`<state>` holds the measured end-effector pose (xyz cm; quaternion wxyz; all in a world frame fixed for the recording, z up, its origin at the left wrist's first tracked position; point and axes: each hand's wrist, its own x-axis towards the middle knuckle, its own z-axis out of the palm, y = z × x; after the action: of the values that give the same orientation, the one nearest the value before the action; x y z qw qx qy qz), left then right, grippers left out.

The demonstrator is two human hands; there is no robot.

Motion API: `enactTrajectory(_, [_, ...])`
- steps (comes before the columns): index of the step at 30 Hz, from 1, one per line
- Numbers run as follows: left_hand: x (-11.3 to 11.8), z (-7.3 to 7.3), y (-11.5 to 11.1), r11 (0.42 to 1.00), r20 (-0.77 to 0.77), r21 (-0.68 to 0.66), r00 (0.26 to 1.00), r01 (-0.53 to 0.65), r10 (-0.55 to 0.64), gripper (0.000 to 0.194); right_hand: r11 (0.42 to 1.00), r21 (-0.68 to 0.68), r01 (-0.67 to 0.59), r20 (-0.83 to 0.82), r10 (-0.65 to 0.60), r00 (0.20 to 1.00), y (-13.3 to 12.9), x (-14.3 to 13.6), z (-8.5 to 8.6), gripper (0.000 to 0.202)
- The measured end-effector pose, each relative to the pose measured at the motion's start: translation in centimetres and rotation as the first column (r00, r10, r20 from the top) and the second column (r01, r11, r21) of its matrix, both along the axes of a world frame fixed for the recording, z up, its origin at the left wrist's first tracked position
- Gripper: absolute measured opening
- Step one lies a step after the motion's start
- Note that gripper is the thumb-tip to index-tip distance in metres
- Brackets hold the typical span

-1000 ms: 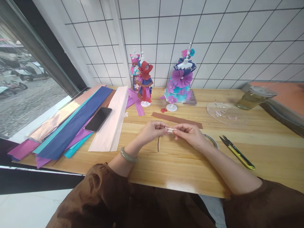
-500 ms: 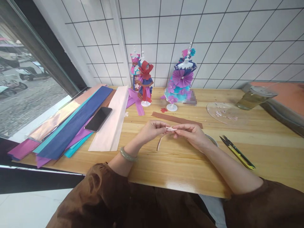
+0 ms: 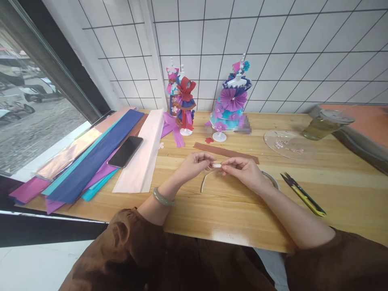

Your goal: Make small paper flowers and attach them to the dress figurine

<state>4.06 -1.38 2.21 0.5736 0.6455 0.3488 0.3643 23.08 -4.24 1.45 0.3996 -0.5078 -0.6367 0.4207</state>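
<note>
Between the fingertips of my two hands is a small white strip (image 3: pixel 216 165), perhaps folded paper. My left hand (image 3: pixel 194 165) pinches its left end, with the fingers curled. On the other end, my right hand (image 3: pixel 244 170) has thumb and index finger closed. Below them a thin curved band (image 3: pixel 273 177) rests on the table, its middle part covered by my right hand. A brown crepe paper strip (image 3: pixel 226 152) lies just beyond my fingers.
Yellow-handled thread snips (image 3: pixel 303 195) lie at right. Behind are a clear plate (image 3: pixel 273 147) of small beads and a lidded cup (image 3: pixel 325 124). Decorated dress-form stands (image 3: pixel 232 115) line the wall. At left, a phone (image 3: pixel 125 151) rests on coloured paper sheets (image 3: pixel 97 161).
My fingertips have drawn slightly apart, so more of the white strip shows between them, turned flat. Everything else on the table stays in place.
</note>
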Motion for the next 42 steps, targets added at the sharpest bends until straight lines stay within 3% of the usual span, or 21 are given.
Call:
enactTrajectory(4, [0.1,0.3,-0.3,0.999,-0.011,0.006,0.999,0.048,-0.048,0.027,0.998,0.066,-0.019,0.084,0.013,0.996,-0.4,-0.4,0.2,0.023])
enactTrajectory(8, [0.4,-0.5,-0.5,0.995,-0.061,0.07,0.996,0.065,-0.061,0.033,0.99,0.136,-0.048,0.067,0.039,0.997,-0.5,-0.7,0.1,0.024])
enactTrajectory(13, [0.6,-1.0,-0.4,0.98,-0.144,0.199,0.988,-0.022,0.052,0.031,0.974,0.226,-0.034,0.106,0.01,0.994,-0.6,-0.8,-0.2,0.041])
enactTrajectory(18, [0.9,-0.2,-0.8,0.916,-0.205,0.4,0.973,-0.013,0.104,0.03,0.954,0.297,-0.042,0.155,-0.005,0.988,-0.5,-0.8,-0.6,0.049])
enactTrajectory(24, [0.9,-0.5,-0.9,0.834,-0.272,0.552,0.947,0.008,0.171,0.027,0.937,0.346,-0.036,0.157,-0.02,0.987,-0.2,-0.6,-0.9,0.041])
enactTrajectory(32, [0.6,-0.5,-0.7,0.826,-0.297,0.564,0.93,-0.011,0.215,0.031,0.909,0.416,-0.004,0.2,-0.087,0.976,-0.2,-0.5,-0.4,0.039])
enactTrajectory(42, [0.7,-0.7,-0.7,0.818,-0.287,0.575,0.931,-0.02,0.224,0.031,0.898,0.44,-0.034,0.25,-0.086,0.964,-0.3,-0.5,-0.4,0.036])
